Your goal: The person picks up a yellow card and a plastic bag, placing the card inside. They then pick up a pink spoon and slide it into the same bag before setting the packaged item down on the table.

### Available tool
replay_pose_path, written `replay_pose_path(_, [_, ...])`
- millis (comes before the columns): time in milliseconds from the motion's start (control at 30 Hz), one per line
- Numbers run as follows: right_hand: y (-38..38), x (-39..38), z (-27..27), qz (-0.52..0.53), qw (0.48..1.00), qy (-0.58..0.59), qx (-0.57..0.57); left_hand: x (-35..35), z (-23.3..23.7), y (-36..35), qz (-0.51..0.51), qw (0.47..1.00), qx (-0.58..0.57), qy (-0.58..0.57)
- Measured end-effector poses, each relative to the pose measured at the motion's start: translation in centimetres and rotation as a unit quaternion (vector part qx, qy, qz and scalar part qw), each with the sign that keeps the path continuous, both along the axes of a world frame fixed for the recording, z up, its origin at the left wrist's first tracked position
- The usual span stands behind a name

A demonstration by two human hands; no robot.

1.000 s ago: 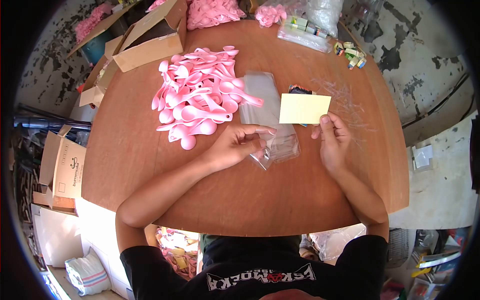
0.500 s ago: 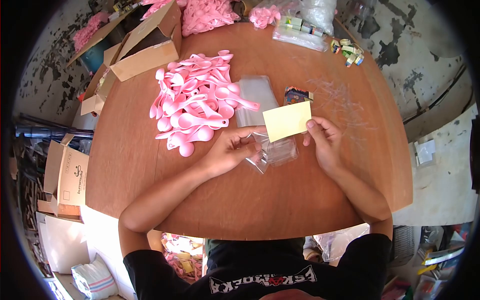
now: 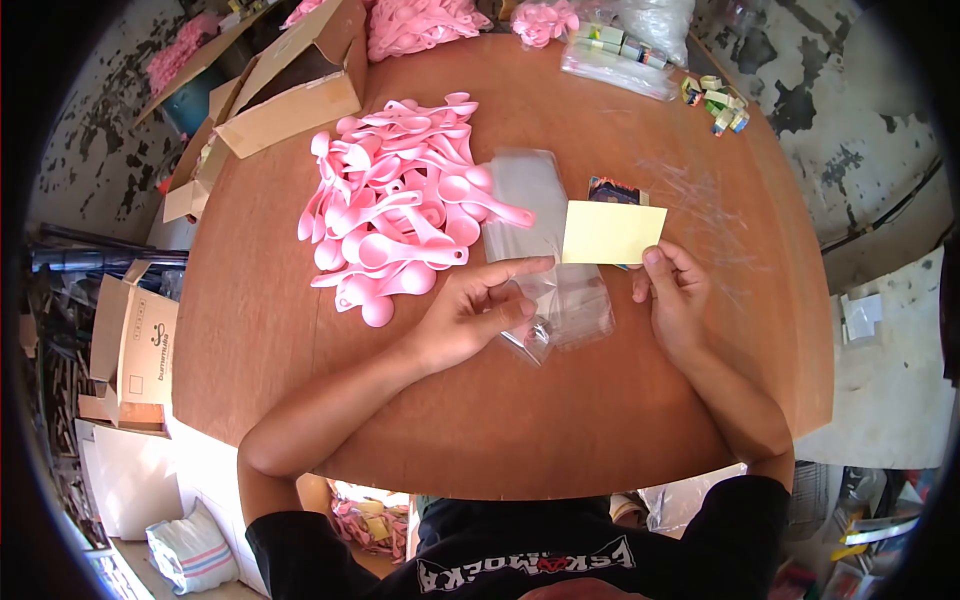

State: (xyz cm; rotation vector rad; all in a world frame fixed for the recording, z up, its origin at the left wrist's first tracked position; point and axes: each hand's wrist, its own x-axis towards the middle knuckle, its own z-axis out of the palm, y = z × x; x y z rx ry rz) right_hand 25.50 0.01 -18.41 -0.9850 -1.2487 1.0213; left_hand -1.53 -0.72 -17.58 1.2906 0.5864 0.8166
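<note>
1. The table [image 3: 400, 430] has its near edge against a person in a black shirt [image 3: 500, 540], whose forearms reach in over that edge.
2. The left hand [image 3: 460, 315] is above the table, in from the middle of the near edge. Its thumb and forefinger stand apart at the tips; a small clear bag [image 3: 536, 344] lies at the thumb. I cannot tell whether the other fingers clamp it.
3. The right hand [image 3: 682, 295] is nearer the right edge, thumb and fingers clamped on the lower right corner of a yellow card [image 3: 613, 233], its plain face showing.
4. Flat clear bags [image 3: 522, 170] lie overlapping around the table's middle, partly behind the left hand and the card.
5. Left of them, toward the left edge, is a loose heap of pink spoons [image 3: 385, 205]; one handle reaches over the bags.
6. A dark printed card [image 3: 615, 189] shows partly behind the yellow one. Thin clear strips [image 3: 700, 195] are scattered toward the right edge.
7. An open cardboard box [image 3: 295, 118] sits at the far left edge.
8. By the far right edge lie small pale bundles [image 3: 720, 104]; along the far edge sit a clear packet [image 3: 615, 72] and a mass of pink pieces [image 3: 425, 25].
</note>
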Motion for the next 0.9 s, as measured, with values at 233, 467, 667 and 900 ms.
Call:
replay_pose_path(233, [-0.1, 0.4, -0.4, 0.049, 0.999, -0.008, -0.013, -0.1, -0.2, 0.3, 0.016, 0.999, -0.036, -0.018])
replay_pose_path(467, [-0.4, 0.6, -0.3, 0.075, 0.997, 0.01, -0.026, -0.2, -0.8, 0.4, 0.02, 0.998, -0.038, -0.046])
replay_pose_path(667, [-1.2, 0.5, 0.5, 0.103, 0.994, 0.015, -0.027, 0.1, -0.5, 0.3, 0.051, 0.997, -0.028, -0.048])
replay_pose_path(900, [-1.8, 0.2, 1.1, 0.126, 0.991, -0.039, 0.007, 0.4, -0.7, 0.3, 0.058, 0.997, -0.027, -0.05])
